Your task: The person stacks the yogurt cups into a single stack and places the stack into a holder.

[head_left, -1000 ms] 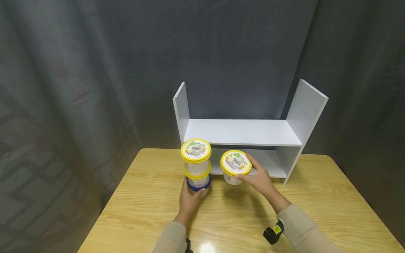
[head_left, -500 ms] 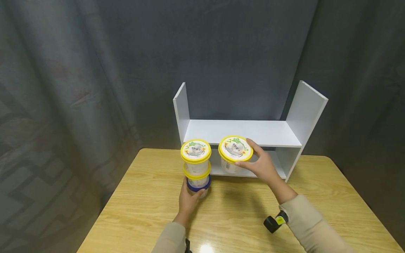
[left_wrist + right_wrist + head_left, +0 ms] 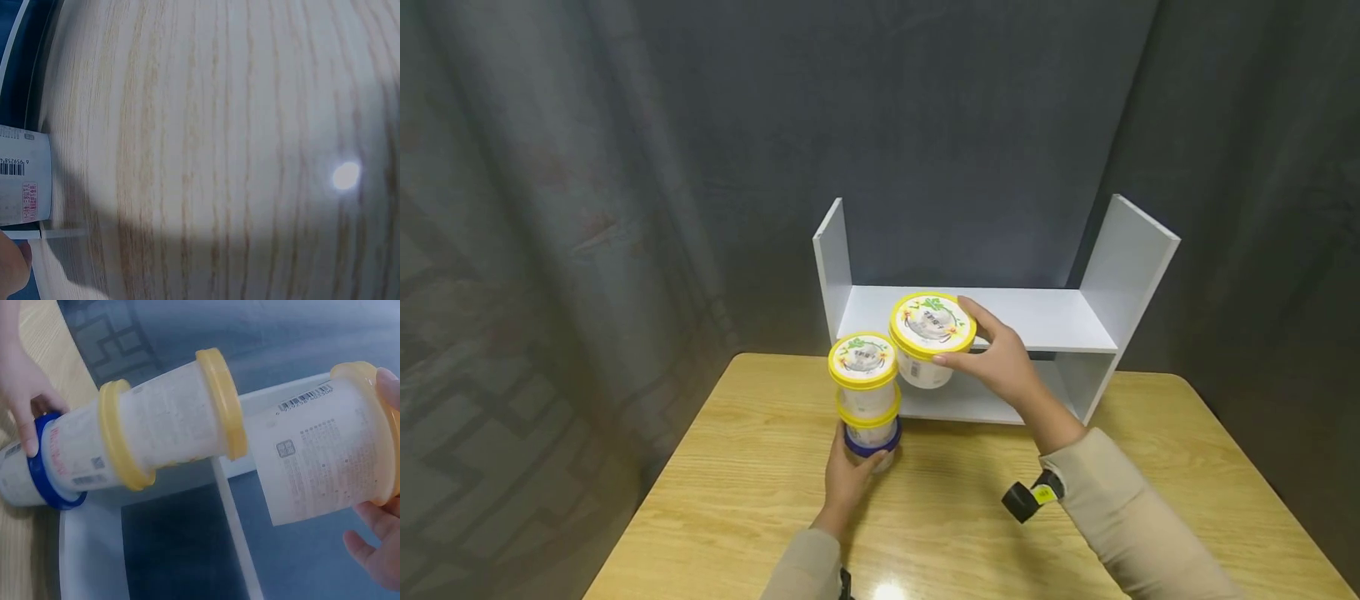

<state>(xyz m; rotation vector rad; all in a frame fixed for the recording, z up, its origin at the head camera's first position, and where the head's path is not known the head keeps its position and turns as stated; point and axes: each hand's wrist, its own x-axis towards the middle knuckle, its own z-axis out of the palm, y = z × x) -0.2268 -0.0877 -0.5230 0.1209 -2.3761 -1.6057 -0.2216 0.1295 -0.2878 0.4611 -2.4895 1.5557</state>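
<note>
Three lidded plastic tubs form an upright stack on the table. The bottom tub has a blue lid (image 3: pixel 872 447); the middle tub (image 3: pixel 81 450) and the top tub (image 3: pixel 863 361) have yellow ones. My left hand (image 3: pixel 844 477) grips the bottom tub around its blue lid. My right hand (image 3: pixel 1003 362) holds another yellow-lidded tub (image 3: pixel 931 329) by its lid, thumb in front and fingers behind. That tub is raised just right of the stack's top, its base slightly above the top lid in the right wrist view. Only a tub's side (image 3: pixel 22 178) and a fingertip show in the left wrist view.
A white two-level shelf (image 3: pixel 1022 312) stands behind the tubs on the wooden table (image 3: pixel 737 500), with tall side panels at both ends. Dark grey curtains (image 3: pixel 962 125) hang behind and at both sides.
My right hand has lifted its yellow-lidded tub and carried it left, close to the top of the stack. The left hand stays at the blue lid.
</note>
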